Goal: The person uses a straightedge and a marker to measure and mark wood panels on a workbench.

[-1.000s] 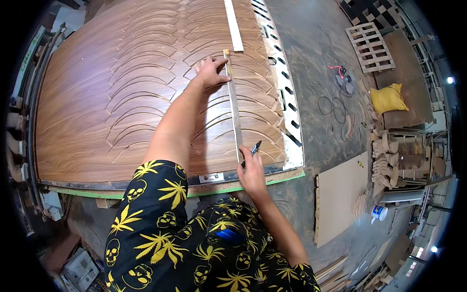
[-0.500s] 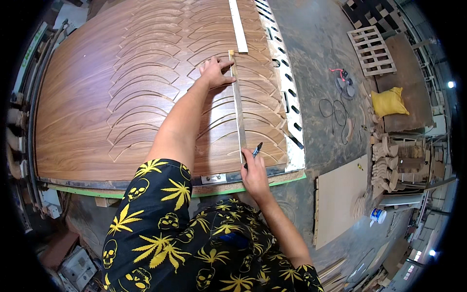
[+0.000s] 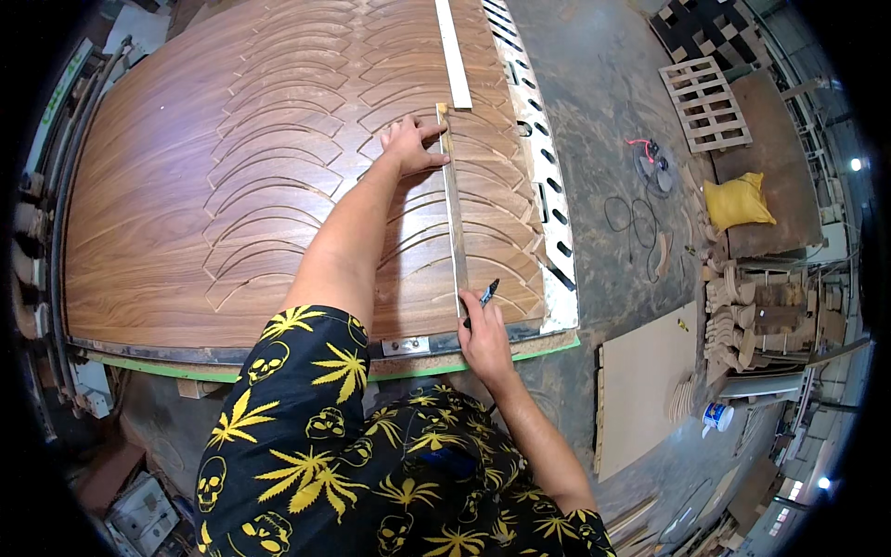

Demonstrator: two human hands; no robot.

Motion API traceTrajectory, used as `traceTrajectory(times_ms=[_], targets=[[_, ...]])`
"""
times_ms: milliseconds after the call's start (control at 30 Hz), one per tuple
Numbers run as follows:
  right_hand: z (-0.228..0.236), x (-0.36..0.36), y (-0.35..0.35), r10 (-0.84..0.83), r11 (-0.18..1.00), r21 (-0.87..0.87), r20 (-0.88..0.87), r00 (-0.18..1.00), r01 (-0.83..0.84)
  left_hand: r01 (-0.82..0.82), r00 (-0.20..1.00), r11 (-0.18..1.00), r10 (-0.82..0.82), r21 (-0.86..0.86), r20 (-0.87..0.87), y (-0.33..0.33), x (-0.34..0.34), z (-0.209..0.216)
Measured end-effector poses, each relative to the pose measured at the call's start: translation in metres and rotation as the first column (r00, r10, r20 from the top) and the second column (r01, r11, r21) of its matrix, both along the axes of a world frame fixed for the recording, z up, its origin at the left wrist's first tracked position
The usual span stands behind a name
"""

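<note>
A large brown wood-grain panel (image 3: 139, 251) lies before me, cut with rows of curved, scale-like grooves. Across its right part runs a long narrow straight strip (image 3: 454, 213), roughly away from me, with a yellowish far end. My left hand (image 3: 408, 147) rests on the panel beside that far end, fingers spread, thumb and forefinger against the strip's left edge. At the near end, my right hand (image 3: 485, 342) holds a dark marker pen (image 3: 490, 292) that points up and away. Its thumb and fingers are by the strip's end; whether they also grip it I cannot tell.
A white flat bar (image 3: 453, 56) lies farther up the panel. A pale metal rail with slots (image 3: 557, 232) borders the right edge. On the floor to the right are a cable (image 3: 634, 218), a pallet (image 3: 705, 104), a yellow sack (image 3: 740, 200), a board (image 3: 645, 390) and a white-blue bucket (image 3: 716, 417).
The whole view has shifted slightly, with the panel a little lower in it. Both hands keep their places along the strip, and the marker pen stays in my right hand.
</note>
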State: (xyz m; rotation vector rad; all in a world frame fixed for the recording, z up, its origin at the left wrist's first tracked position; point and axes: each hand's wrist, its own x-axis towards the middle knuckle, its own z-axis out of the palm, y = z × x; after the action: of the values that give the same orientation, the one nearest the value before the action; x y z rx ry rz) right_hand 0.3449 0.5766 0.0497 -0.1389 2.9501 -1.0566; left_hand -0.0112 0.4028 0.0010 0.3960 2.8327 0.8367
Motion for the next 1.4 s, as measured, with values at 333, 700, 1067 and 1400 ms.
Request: traceTrajectory(times_ms=[333, 700, 1067, 1400], targets=[[-0.001, 0.001, 0.001, 0.004, 1.000, -0.012, -0.006, 1.000, -0.004, -0.015, 0.999, 1.000, 0.015, -0.004, 0.029, 0.001, 0.002, 0.005], [-0.001, 0.002, 0.000, -0.004, 1.000, -0.028, -0.020, 1.000, 0.003, -0.015, 1.000, 1.000, 0.015, 0.016, -0.003, 0.000, 0.001, -0.001], [-0.003, 0.002, 0.003, 0.006, 1.000, -0.025, -0.063, 0.998, -0.008, -0.032, 0.998, 0.999, 0.032, -0.013, 0.050, 0.003, 0.005, 0.008], [0.000, 0.002, 0.004, 0.021, 0.999, -0.034, -0.071, 0.997, -0.023, -0.038, 0.998, 0.999, 0.038, -0.012, 0.057, 0.002, 0.005, 0.010]])
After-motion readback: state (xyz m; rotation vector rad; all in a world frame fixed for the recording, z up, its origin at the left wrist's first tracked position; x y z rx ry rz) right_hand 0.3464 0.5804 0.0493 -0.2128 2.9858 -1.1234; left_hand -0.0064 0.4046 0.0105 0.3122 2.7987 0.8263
